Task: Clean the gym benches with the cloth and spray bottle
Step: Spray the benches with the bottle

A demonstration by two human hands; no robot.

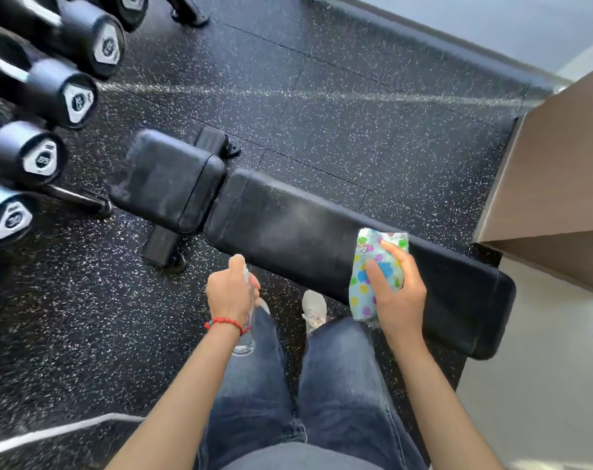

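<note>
A black padded gym bench (288, 225) lies across the middle of the head view, its short seat pad (168, 179) to the left of the long pad. My left hand (229, 293), with a red bracelet on the wrist, grips a clear spray bottle (246, 340), nozzle pointing toward the bench. My right hand (395, 293) holds a folded light-blue cloth with coloured dots (378, 262) just above the long pad's near right part. A faint mist hangs over the long pad.
A rack of black dumbbells (51, 96) fills the left edge. The floor is black speckled rubber (356, 113). A tan box-like wall or cabinet (552, 171) stands at the right. My legs in jeans and a white shoe (313, 310) are beside the bench.
</note>
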